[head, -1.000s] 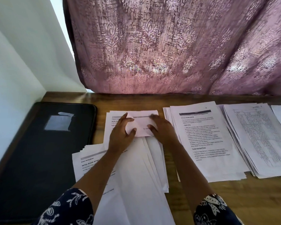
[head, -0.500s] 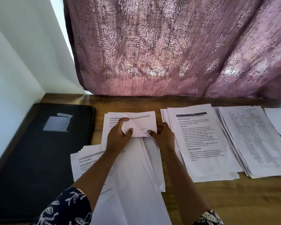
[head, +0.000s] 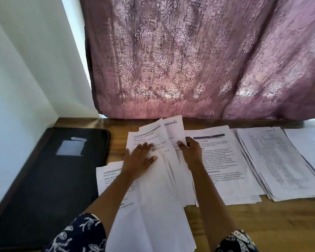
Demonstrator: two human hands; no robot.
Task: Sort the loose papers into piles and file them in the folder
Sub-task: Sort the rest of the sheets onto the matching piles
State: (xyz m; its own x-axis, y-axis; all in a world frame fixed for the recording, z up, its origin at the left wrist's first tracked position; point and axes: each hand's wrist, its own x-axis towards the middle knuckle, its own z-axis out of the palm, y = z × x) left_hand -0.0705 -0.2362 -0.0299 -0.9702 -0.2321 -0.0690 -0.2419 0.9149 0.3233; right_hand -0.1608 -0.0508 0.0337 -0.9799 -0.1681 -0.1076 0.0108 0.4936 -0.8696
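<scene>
Head view: the loose papers [head: 164, 179] lie as a fanned, uneven spread at the middle of the desk [head: 262, 224], running from the near edge of the frame to just short of the curtain, with the farthest sheets skewed and overlapping. Left hand [head: 138, 159] rests palm down on the spread, its fingers [head: 145, 145] straight and slightly splayed, pressing the sheets flat. Right hand [head: 189, 151] takes the spread by its right edge, thumb on top and fingers curled round the edge, so the grip is closed on paper. A printed sheet [head: 109, 179] shows from under the spread's left side, partly covered by the left forearm. Just beside the spread on the right lies a text pile [head: 231, 170], its left margin under the right hand. Next to that, overlapping its far corner, lies a table pile [head: 280, 160] with dense tabular print, too blurred to read. Another sheet [head: 309, 142] sits at the right edge of the frame. Folder [head: 53, 179], black and closed, lies flat at the left of the desk, apart from the papers, with a pale label window [head: 69, 148] on its cover. Dark floral sleeves [head: 80, 233] cover both upper arms. A mauve patterned curtain [head: 189, 60] hangs behind the desk; a white wall [head: 16, 88] closes the left side.
</scene>
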